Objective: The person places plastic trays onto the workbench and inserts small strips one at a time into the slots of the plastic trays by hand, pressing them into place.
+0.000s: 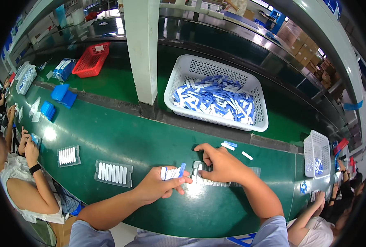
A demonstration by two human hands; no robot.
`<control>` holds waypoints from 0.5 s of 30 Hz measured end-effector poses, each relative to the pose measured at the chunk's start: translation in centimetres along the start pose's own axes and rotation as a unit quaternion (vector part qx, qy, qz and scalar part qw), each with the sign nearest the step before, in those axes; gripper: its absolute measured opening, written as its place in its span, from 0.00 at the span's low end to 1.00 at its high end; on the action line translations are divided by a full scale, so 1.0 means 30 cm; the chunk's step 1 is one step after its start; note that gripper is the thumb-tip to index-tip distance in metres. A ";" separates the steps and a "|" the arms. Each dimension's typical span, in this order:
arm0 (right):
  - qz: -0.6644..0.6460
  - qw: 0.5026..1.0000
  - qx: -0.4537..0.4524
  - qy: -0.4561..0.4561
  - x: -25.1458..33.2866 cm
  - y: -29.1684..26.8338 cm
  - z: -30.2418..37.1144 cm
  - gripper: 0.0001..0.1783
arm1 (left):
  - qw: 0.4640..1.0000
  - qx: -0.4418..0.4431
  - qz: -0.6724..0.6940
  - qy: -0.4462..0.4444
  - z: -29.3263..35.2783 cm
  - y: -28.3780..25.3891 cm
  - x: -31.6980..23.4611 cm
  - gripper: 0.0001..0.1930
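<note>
My left hand [154, 185] is closed around several flat blue-and-white plastic sticks [173, 173], which fan out above its fingers. Close to its right, my right hand [222, 164] reaches over a clear plastic tray [216, 183] with its thumb and index finger apart. One white stick [200, 167] shows at the tray's left end, by the thumb; the hand hides much of that tray. Past the right hand lie a few loose sticks, one of them white [247, 155]. A filled clear tray [114, 173] with a row of white sticks sits left of my left hand.
Behind my hands stands a large white basket [175, 99] heaped with blue and white sticks. A grey post [144, 53] rises beside it. Another filled tray [69, 156], a red basket [93, 59] and blue bundles [64, 96] are leftward. Co-workers sit at both sides; a smaller white basket [317, 142] stands right.
</note>
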State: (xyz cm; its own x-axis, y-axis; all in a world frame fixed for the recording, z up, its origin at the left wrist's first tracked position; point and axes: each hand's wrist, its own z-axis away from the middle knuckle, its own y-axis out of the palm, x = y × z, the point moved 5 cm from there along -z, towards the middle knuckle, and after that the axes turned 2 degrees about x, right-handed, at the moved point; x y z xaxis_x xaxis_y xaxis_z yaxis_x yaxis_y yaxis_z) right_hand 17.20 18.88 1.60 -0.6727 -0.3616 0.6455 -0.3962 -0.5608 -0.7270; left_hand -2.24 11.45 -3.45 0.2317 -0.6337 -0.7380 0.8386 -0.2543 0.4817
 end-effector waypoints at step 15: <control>-0.125 0.938 -0.304 -0.116 0.020 -0.016 0.166 0.06 | 0.997 0.067 0.022 -0.024 0.005 0.029 0.018 0.18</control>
State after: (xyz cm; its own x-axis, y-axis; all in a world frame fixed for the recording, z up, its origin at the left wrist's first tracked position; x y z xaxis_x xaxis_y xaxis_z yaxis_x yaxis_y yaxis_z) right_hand 20.11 15.22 3.50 -0.3862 -0.4670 0.7955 -0.8530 -0.1475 -0.5007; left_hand -1.45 10.78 -3.36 0.2411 -0.6794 -0.6930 0.7545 -0.3179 0.5741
